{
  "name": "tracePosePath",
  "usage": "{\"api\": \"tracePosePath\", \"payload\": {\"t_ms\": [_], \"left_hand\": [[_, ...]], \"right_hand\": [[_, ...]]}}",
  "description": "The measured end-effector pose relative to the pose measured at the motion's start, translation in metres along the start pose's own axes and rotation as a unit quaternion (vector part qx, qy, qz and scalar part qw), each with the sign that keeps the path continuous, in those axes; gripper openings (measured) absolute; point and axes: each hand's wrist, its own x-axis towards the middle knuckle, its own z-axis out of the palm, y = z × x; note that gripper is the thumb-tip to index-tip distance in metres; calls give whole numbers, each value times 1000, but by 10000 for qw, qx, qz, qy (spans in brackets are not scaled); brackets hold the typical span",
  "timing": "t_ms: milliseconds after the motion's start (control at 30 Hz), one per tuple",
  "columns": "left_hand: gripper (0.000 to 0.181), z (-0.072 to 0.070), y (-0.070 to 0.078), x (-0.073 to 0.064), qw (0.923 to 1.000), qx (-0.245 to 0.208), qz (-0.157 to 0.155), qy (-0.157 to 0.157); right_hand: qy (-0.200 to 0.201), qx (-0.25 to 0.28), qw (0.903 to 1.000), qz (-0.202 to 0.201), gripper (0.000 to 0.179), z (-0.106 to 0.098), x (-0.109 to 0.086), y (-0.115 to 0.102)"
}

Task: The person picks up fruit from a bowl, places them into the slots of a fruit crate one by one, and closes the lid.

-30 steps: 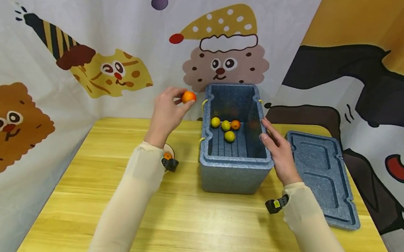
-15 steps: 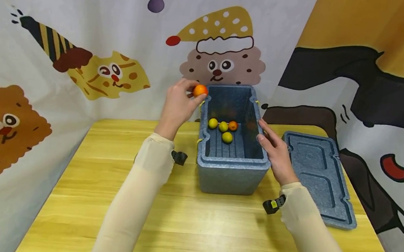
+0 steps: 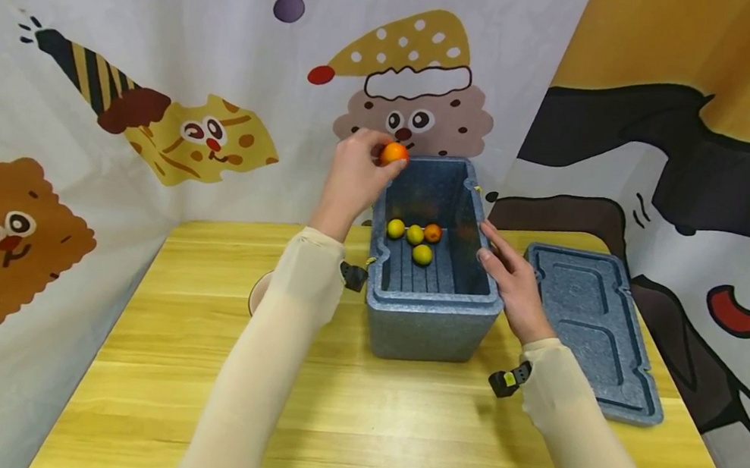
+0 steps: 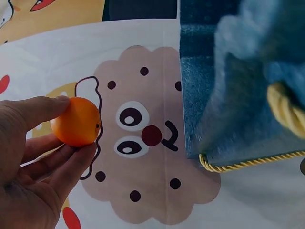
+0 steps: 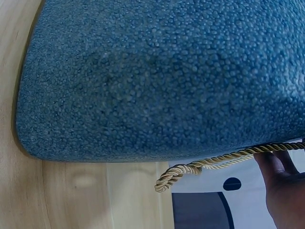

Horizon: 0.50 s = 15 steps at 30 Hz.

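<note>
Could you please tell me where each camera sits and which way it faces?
Head: on the person's head, facing forward and down at the foam box and wooden table; left grip, right grip and both sleeves show.
Left wrist: on the left wrist, facing the orange citrus fruit and a printed cartoon face; the left grip shows.
Right wrist: on the right wrist, facing the box's outer wall and yellow rope; part of the right grip shows.
Shared: head and left wrist both show that fruit.

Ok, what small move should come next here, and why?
Probably shift the left hand rightward over the open box: the orange fruit it pinches shows apart from the box in the left wrist view, while four fruits already lie inside.
</note>
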Motion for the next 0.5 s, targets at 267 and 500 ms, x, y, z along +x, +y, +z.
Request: {"api": "tracePosePath", "payload": {"t_ms": [267, 500], "left_hand": [[41, 5, 7, 12, 9997, 56, -206, -144], [39, 13, 18, 20, 9988, 242, -266, -343]], "right_hand": [[5, 9, 10000, -88, 50, -2, 4, 13], [88, 9, 9998, -195, 47, -7, 10, 34]]}}
